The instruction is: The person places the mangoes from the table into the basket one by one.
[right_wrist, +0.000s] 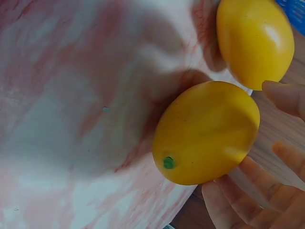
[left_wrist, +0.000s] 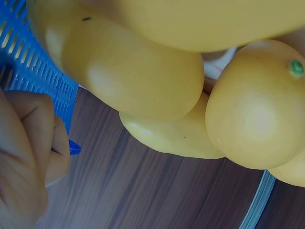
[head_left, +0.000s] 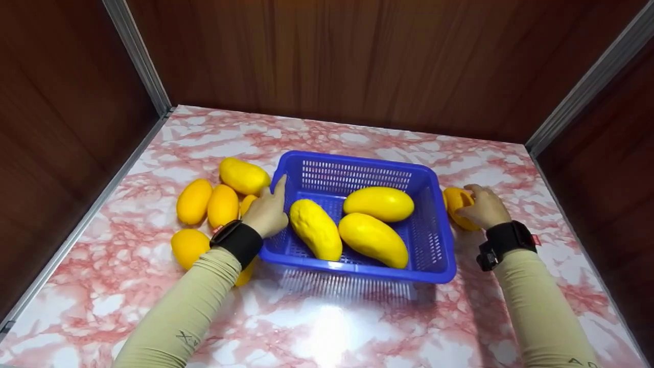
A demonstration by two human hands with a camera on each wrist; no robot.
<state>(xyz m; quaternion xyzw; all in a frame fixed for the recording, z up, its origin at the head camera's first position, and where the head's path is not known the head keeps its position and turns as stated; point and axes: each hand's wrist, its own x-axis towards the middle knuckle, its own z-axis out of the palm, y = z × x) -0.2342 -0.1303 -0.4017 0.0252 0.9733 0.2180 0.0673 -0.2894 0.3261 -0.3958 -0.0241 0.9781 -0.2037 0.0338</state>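
Observation:
My left hand [head_left: 266, 213] holds the left rim of a blue perforated plastic basket [head_left: 327, 265]. Its fingers [left_wrist: 59, 148] curl at the rim in the left wrist view, while one finger points up along it in the head view. Three yellow mangoes lie inside, including a bumpy one [head_left: 316, 230]. Right of the basket, my right hand [head_left: 483, 207] has spread fingers around an orange-yellow mango [head_left: 462, 219]. In the right wrist view, fingertips touch a mango [right_wrist: 205, 136] with a green stem nub; the thumb is near a second mango [right_wrist: 257, 43].
Several mangoes, among them a yellow one [head_left: 244, 176] and an orange one [head_left: 194, 202], lie left of the basket, some partly behind my left hand and wrist. The pink-and-white marbled tabletop [head_left: 368, 327] is bordered by dark wooden panels [head_left: 332, 61] with metal edge strips.

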